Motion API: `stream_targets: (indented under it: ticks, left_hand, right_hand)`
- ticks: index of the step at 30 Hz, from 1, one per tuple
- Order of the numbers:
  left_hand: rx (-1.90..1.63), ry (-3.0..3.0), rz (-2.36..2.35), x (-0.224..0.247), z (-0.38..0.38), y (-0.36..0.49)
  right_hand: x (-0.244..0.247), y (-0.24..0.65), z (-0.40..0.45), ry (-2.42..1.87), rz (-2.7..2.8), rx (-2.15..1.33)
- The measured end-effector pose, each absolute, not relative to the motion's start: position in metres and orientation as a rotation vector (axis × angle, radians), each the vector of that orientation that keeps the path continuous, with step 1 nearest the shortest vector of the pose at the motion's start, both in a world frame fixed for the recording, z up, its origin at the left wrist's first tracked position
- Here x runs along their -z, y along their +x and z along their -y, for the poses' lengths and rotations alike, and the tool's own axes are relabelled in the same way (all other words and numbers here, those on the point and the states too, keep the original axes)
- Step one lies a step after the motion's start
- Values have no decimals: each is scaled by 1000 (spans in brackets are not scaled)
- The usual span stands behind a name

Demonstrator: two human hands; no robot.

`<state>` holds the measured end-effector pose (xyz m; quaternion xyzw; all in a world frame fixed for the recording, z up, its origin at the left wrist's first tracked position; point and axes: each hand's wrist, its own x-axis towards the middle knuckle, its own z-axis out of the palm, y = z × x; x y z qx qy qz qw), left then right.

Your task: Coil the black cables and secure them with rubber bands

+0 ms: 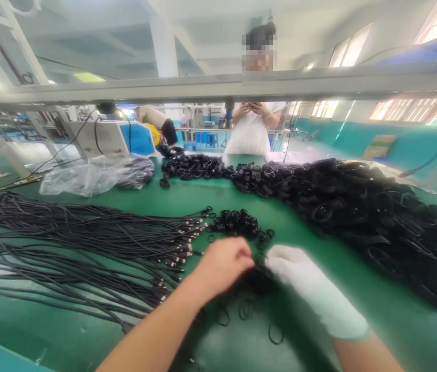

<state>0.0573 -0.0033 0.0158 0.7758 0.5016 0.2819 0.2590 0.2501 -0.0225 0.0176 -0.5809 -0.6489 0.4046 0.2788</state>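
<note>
The left hand [227,262] and gloved right hand [299,276] curl beside blurred black items [259,281], grip unclear. Cables [98,227] lie leftward on the bench [199,195].

no legible text
no letters, numbers, brands or signs can be read on the black cables [87,222], the clear plastic bag [81,178] or the white-and-blue machine [104,139]; fine marks are too blurred to tell.

Bare left hand [227,263] curled, gloved right hand [291,267] beside it, forearms [162,323] angled inward
</note>
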Motion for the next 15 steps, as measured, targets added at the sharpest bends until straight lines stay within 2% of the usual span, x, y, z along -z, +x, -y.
stream_targets:
  ticks: [4,10,15]
  left_hand:
    - [-770,2068,-1597,-7,-35,37]
    - [-742,2058,-1622,25,-53,64]
    - [-795,1963,-1552,24,-57,62]
  right_hand:
    - [-3,248,16,-1970,1895,-522]
    - [2,241,16,-2073,1931,-391]
    - [-6,238,18,-2061,1869,-347]
